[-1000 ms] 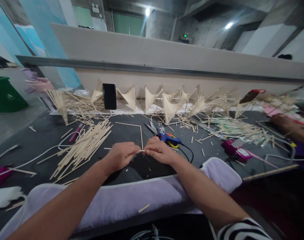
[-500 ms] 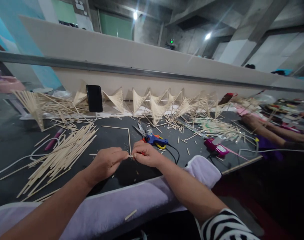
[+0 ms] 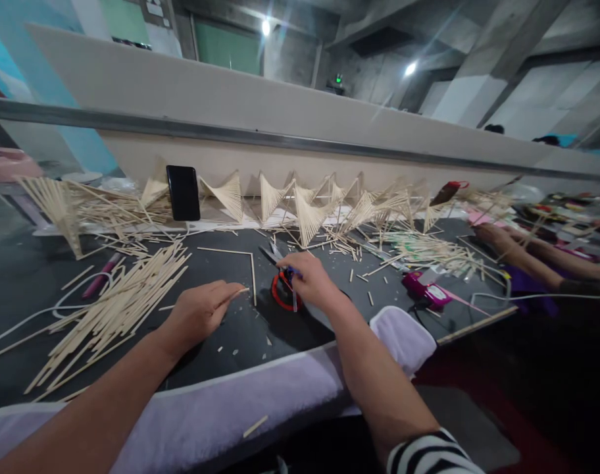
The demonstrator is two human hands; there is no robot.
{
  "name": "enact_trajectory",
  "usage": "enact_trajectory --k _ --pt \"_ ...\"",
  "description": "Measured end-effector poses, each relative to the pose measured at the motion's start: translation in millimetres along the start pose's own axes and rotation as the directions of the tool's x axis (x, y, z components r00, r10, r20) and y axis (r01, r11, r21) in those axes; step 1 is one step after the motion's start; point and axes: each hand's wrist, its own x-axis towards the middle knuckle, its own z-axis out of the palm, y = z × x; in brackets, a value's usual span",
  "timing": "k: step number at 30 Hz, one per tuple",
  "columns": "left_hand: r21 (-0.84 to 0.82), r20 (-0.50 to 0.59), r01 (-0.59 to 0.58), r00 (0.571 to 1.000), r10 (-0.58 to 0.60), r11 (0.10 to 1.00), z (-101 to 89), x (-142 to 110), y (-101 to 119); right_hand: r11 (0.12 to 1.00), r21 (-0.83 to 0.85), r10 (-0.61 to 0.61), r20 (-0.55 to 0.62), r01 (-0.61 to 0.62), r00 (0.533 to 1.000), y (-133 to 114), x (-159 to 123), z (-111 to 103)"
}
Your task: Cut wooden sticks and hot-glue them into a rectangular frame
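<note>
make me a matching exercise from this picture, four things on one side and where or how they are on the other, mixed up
1. left hand
2. phone
3. soft cloth
4. big pile of long sticks

a. lilac, along the near edge of the table
b. fingers closed on a small piece of wood
c. lying on the dark tabletop, to the left of both hands
d. black, upright in front of the pale back panel

Right pairs: 1-b, 2-d, 3-a, 4-c
</note>
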Motion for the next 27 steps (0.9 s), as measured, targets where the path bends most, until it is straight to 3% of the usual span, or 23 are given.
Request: enact_trajectory --k 2,4,7,13,16,21,24,27 --pt "0.011 0.007 0.0 1.0 -0.001 1.0 1.0 0.7 -2.3 0.921 -0.193 0.338 -0.03 -0.338 0.941 19.2 -2.5 -5.7" --pt "0.013 0.0 0.003 1.0 -0.003 1.0 2.6 1.0 -4.8 0.829 -0.304 0.505 0.045 -0.469 0.862 31.8 -5.3 -4.5" --pt "0.009 -0.033 0.005 0.999 -0.004 1.0 5.1 0.4 -8.2 0.812 -0.367 0.525 0.122 -0.454 0.842 35.7 -6.2 3.4" --pt "-0.004 -0.063 -0.034 0.997 0.034 0.999 8.7 -1.0 -12.4 0.821 -0.392 0.46 0.024 -0.415 0.888 27.2 -1.8 6.9" --pt "0.019 -0.066 -0.013 0.998 0.014 1.0 8.7 -0.9 -12.4 0.875 -0.25 0.413 -0.058 -0.414 0.909 27.6 -1.7 2.7" --pt "0.04 -0.148 0.041 0.988 -0.035 0.998 7.5 -1.4 -11.1 0.934 0.202 0.325 -0.138 -0.294 0.936 21.6 -0.1 -0.8" --pt "0.025 -0.204 0.039 0.978 -0.034 0.999 10.0 -2.2 -11.3 0.9 0.371 0.292 -0.129 -0.227 0.948 10.8 1.0 -0.3" --pt "0.016 -0.241 0.027 0.97 -0.022 1.0 13.8 -2.9 -12.2 0.766 0.567 0.372 -0.01 -0.301 0.928 0.7 0.9 2.8"
